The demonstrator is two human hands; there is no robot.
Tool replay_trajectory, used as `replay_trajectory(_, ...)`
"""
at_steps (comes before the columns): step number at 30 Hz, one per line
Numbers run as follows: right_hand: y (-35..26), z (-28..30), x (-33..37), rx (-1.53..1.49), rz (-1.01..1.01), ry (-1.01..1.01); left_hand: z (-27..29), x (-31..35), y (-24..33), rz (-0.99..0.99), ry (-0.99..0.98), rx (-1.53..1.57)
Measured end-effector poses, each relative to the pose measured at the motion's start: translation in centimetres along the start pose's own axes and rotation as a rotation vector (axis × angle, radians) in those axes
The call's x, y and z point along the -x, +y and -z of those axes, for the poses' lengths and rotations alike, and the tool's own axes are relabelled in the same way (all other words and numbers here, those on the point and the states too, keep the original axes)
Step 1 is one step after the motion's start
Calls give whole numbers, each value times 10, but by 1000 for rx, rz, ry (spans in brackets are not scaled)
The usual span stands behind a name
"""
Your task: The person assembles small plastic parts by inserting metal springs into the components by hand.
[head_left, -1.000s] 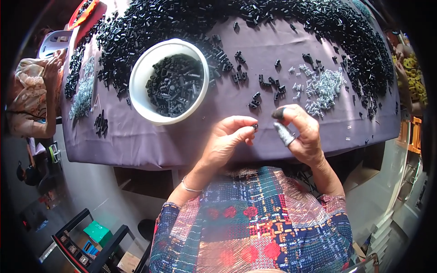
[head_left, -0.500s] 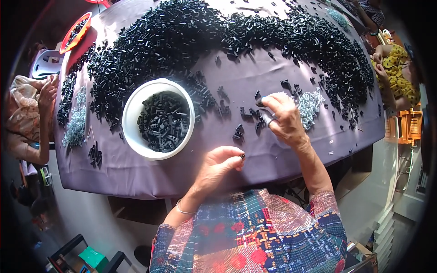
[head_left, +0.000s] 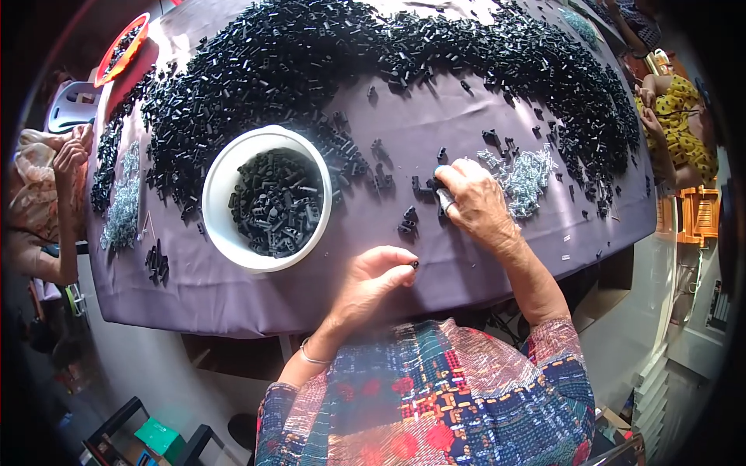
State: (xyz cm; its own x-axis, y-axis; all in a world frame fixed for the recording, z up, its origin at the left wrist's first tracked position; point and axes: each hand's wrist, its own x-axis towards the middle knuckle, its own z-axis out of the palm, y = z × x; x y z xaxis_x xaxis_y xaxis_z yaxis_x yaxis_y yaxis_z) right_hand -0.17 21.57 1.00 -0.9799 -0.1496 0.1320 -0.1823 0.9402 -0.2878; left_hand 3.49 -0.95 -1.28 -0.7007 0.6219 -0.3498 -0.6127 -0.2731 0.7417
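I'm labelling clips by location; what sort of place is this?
Probably a small informal workshop: a heap of small black parts, a white tub of similar ones, and other people around one cloth-covered table.

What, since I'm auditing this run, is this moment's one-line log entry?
left hand: pinching small black plastic piece | right hand: over loose black plastic pieces, grip hidden | nearby: heaped shiny silvery pieces, round white plastic tub

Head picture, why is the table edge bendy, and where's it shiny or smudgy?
Head view: fisheye bends the purple tablecloth along its front edge; glare patches whiten its far side; haze softens part of the left hand and patterned top.
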Motion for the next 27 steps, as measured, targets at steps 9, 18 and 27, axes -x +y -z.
replay_trajectory(9,-6,-7,-2,-110,-13,126,2,-2,-3,-57,-8,46)
replay_trajectory(18,-23,7,18,-1275,-456,109,3,-3,-4,-101,-16,80)
replay_trajectory(27,-45,24,47,-1356,-534,-65,-7,-1,3,-150,16,104)
